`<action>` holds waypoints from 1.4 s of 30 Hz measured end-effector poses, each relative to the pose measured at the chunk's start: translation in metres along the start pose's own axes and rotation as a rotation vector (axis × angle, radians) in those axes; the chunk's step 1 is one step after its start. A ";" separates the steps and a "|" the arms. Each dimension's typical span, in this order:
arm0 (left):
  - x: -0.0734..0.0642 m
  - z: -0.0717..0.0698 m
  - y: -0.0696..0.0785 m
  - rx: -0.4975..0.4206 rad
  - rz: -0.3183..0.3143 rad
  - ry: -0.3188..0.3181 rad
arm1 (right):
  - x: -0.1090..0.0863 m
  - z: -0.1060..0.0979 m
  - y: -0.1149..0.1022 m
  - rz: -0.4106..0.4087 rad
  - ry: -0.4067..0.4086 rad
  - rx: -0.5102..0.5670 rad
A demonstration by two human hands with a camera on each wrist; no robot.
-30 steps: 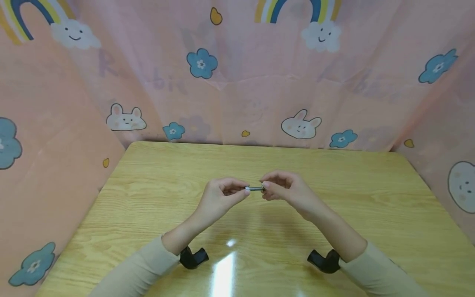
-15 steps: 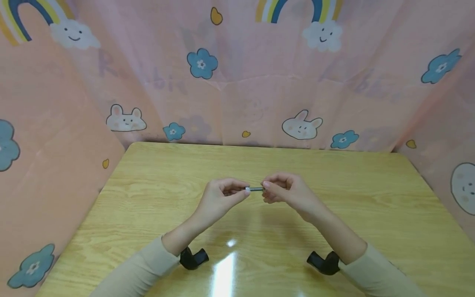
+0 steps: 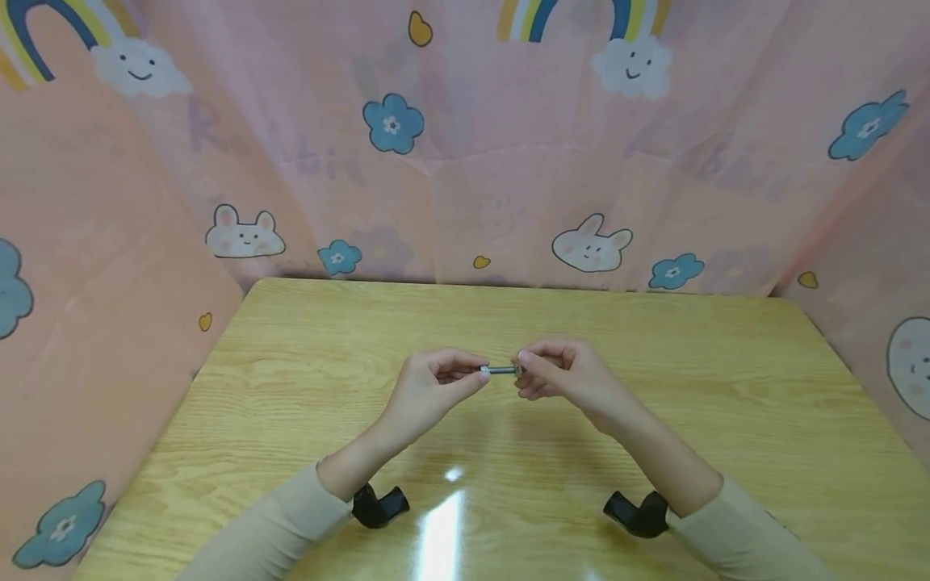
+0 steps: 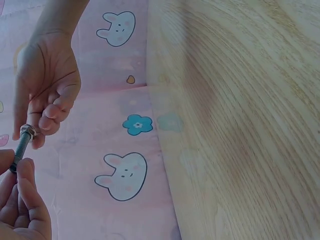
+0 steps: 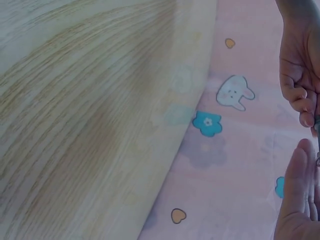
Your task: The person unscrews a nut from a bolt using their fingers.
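A metal bolt (image 3: 501,370) is held level above the table, between the two hands. My left hand (image 3: 436,383) pinches its left end between thumb and fingers, which hide that end. At the bolt's right end sits a shiny nut (image 4: 28,131). Thumb and fingers of my right hand (image 3: 563,375) pinch around this nut, partly covering it. In the left wrist view, the threaded shank shows between the hands. The right wrist view catches the bolt only at its right edge, with my right hand (image 5: 297,195) below it.
Below the hands lies a wood-grain table (image 3: 327,323). A pink printed curtain (image 3: 465,177) hangs behind it and at both sides. Black wrist mounts (image 3: 379,507) stick out from the sleeves. Light glares off the table's near part.
The right thumb has shifted slightly up and to the right on the nut, leaving more of it showing. My left hand and the bolt stay in nearly the same place.
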State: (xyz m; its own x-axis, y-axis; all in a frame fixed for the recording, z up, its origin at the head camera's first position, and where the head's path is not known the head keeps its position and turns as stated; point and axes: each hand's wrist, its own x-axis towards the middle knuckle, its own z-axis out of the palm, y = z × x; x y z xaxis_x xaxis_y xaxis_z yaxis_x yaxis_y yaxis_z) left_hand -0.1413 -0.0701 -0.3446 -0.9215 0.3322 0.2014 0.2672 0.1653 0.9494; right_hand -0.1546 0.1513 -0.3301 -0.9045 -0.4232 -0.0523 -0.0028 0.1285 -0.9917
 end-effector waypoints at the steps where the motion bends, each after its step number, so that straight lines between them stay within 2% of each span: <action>1: 0.000 0.000 0.000 0.002 0.002 -0.002 | 0.000 0.000 0.000 0.006 0.001 -0.003; 7: 0.001 -0.001 0.000 -0.004 0.023 0.001 | 0.001 -0.001 -0.001 -0.029 0.022 -0.013; 16: 0.000 -0.002 0.000 -0.005 0.028 -0.006 | 0.000 0.002 -0.001 -0.020 0.008 -0.032; 25: -0.001 -0.002 0.000 -0.014 0.017 -0.007 | -0.002 0.001 0.000 -0.069 0.013 -0.025; 28: 0.000 -0.002 -0.001 -0.015 0.018 -0.005 | -0.001 0.001 -0.001 -0.062 0.015 -0.026; 33: -0.004 -0.003 0.020 -0.002 0.012 -0.005 | 0.000 0.001 -0.002 -0.049 0.034 -0.027; 35: -0.004 -0.003 0.022 0.002 0.000 -0.005 | 0.000 0.001 -0.002 -0.047 0.039 -0.023; 40: 0.000 -0.003 0.003 -0.005 -0.009 -0.006 | -0.002 0.000 -0.002 -0.063 0.034 -0.021; 42: -0.001 -0.003 0.001 -0.008 -0.003 -0.005 | -0.002 0.000 -0.002 -0.068 0.029 -0.026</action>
State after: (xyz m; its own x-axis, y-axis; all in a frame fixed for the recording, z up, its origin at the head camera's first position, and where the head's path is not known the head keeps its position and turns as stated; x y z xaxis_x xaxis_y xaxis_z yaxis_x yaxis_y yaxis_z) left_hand -0.1413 -0.0733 -0.3431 -0.9209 0.3363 0.1972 0.2618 0.1587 0.9520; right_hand -0.1525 0.1517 -0.3284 -0.9138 -0.4058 0.0190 -0.0752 0.1232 -0.9895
